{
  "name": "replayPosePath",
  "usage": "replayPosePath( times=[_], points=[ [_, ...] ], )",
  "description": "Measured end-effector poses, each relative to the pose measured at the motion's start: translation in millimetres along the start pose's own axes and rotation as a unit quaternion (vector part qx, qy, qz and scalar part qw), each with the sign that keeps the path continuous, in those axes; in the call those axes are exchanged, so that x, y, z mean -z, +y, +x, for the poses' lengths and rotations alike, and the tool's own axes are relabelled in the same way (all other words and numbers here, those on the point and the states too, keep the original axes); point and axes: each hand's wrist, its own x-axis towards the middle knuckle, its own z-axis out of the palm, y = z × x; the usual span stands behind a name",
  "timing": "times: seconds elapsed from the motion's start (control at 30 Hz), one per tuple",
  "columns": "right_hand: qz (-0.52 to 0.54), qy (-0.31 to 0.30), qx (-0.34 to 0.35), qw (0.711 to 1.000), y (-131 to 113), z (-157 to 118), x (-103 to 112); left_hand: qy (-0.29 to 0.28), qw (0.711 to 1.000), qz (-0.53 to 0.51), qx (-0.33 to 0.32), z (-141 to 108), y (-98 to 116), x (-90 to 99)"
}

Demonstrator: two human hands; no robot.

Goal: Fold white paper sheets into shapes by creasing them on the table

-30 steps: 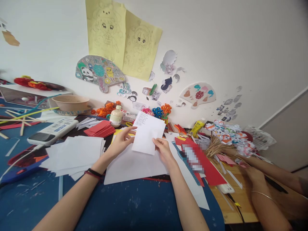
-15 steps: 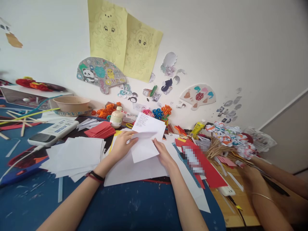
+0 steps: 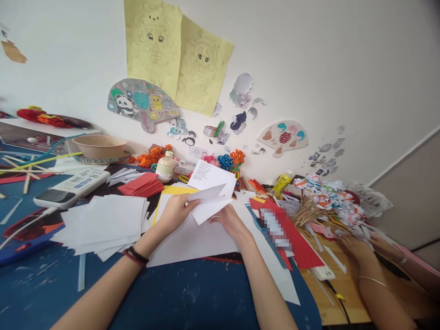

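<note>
Between my hands is a folded white sheet of paper (image 3: 211, 210), its upper flap lifted off the lower part. My left hand (image 3: 175, 211) pinches the sheet's left edge, thumb on top. At the lower right edge, my right hand (image 3: 229, 221) has its fingers bent under the paper, and the paper partly covers its thumb and fingertips. Just behind stands a white sheet with handwritten lines (image 3: 213, 178). Beneath my hands lies a larger white sheet (image 3: 178, 250) on the blue table.
To the left are a stack of white paper (image 3: 103, 224), red paper slips (image 3: 140, 184), a glue bottle (image 3: 165, 166) and a white power strip (image 3: 72, 187). To the right lie red paper (image 3: 305, 250) and a blue ruler (image 3: 271, 245). Another person's hands (image 3: 354, 247) work at the wooden table.
The sheet has been bent over, its flap now tilting up to the right. My right hand has shifted lower and under it. The other person's hands have moved.
</note>
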Motion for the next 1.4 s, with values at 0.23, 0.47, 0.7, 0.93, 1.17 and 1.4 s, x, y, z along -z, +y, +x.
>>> replayPosePath(
  times=[0.23, 0.47, 0.7, 0.93, 1.17, 1.4],
  points=[
    [0.057, -0.019, -0.007, 0.998, -7, -2, -2, 0.034, 0.999, -0.026, 0.031, 1, 0, 0.6],
    [0.028, -0.04, 0.013, 0.999, -16, -8, -3, 0.029, 0.994, -0.079, 0.069, 3, 4, 4.4],
    [-0.045, -0.054, -0.016, 0.997, -3, -4, -1, 0.019, 0.985, -0.144, 0.094, 2, 5, 4.6],
    [-0.043, -0.053, -0.021, 0.997, 6, -1, -6, 0.033, 0.968, -0.203, 0.143, -1, 9, 1.0],
    [-0.025, -0.003, 0.002, 1.0, 4, -1, -7, 0.057, 0.952, -0.206, 0.219, -2, -2, -7.1],
    [-0.027, 0.025, -0.013, 0.999, 5, 0, -3, 0.092, 0.981, 0.137, -0.098, -10, 15, -9.8]
  ],
)
